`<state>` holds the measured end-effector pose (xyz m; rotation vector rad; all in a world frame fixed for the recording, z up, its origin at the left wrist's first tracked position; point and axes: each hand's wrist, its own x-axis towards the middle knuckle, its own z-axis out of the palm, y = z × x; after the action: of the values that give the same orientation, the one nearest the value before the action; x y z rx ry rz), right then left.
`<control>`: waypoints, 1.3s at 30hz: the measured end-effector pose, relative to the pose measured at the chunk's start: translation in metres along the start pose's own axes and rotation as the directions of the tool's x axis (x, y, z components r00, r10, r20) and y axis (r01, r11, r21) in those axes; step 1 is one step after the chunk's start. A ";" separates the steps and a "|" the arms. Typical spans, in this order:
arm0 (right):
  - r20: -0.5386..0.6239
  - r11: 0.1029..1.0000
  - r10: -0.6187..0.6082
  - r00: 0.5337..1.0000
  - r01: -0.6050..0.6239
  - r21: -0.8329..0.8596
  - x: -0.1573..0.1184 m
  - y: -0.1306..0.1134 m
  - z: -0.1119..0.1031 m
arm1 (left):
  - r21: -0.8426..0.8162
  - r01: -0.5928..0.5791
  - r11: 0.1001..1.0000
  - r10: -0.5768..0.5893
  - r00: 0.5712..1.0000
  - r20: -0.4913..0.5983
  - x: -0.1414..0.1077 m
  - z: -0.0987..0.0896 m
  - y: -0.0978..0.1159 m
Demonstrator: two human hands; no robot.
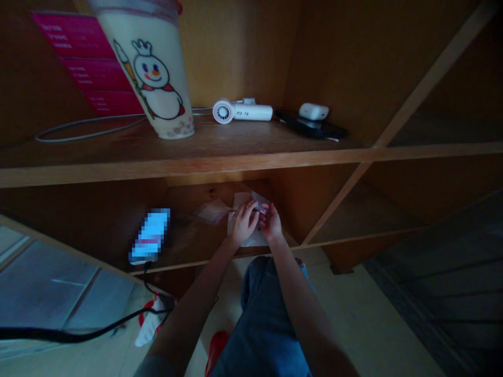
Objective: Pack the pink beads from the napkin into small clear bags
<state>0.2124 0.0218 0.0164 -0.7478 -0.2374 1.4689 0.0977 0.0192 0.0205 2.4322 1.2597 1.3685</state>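
On the lower shelf, my left hand (244, 221) and my right hand (271, 222) meet over a small clear plastic bag (259, 199). The fingers of both hands are closed at the bag; something small and shiny shows in it, too small to name. Beneath my hands lies a whitish plastic sheet or bag (253, 240), partly covered by them. More clear plastic bags (214, 211) lie flat to the left of my left hand.
A phone (150, 235), its screen blurred, lies left on the lower shelf. On the upper shelf stand a snowman-printed drink cup (157, 78) and pink boxes (98, 73), with a white handheld fan (243, 111), a white case (313, 111) and a black flat object (306, 125).
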 end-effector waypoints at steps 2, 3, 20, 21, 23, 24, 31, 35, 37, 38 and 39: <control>-0.006 1.000 0.000 1.000 0.000 0.010 0.001 0.000 0.000 | -0.018 0.018 1.000 -0.018 1.000 0.001 0.004 -0.003 0.001; -0.006 1.000 -0.002 1.000 0.002 0.013 0.001 0.000 0.000 | -0.033 0.033 0.999 -0.033 0.999 0.002 0.006 -0.005 0.001; 0.044 0.998 -0.022 0.999 0.019 0.062 0.004 0.001 -0.005 | -0.221 0.190 0.957 -0.176 0.981 0.080 0.030 -0.002 0.012; 0.047 0.997 -0.020 0.999 0.017 0.076 0.004 0.001 -0.005 | -0.237 0.208 0.949 -0.194 0.978 0.080 0.031 -0.001 0.012; 0.050 0.995 -0.019 0.999 0.015 0.098 0.003 0.000 -0.004 | -0.270 0.250 0.930 -0.235 0.968 0.087 0.033 0.000 0.014; 0.051 0.994 -0.021 0.998 0.016 0.105 0.003 -0.001 -0.004 | -0.286 0.271 0.919 -0.254 0.963 0.095 0.034 0.000 0.014; 0.102 0.989 0.023 0.995 -0.038 0.141 0.002 -0.003 -0.003 | -0.373 0.314 0.873 -0.312 0.948 0.069 0.038 -0.001 0.020; 0.116 0.986 0.062 0.991 -0.078 0.146 0.003 -0.004 -0.004 | -0.372 0.323 0.870 -0.327 0.943 0.055 0.042 -0.005 0.024; 0.118 0.983 0.085 0.989 -0.102 0.151 0.003 -0.005 -0.004 | -0.351 0.317 0.881 -0.312 0.947 0.072 0.043 -0.007 0.026; 0.117 0.981 0.092 0.989 -0.110 0.157 0.003 -0.004 -0.003 | -0.340 0.315 0.886 -0.305 0.949 0.083 0.044 -0.008 0.027; 0.117 0.980 0.097 0.988 -0.115 0.163 0.003 -0.004 -0.003 | -0.331 0.313 0.890 -0.299 0.950 0.093 0.044 -0.008 0.028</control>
<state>0.2181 0.0241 0.0155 -0.5502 -0.1547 1.6114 0.1202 0.0288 0.0673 1.9251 1.2124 1.3130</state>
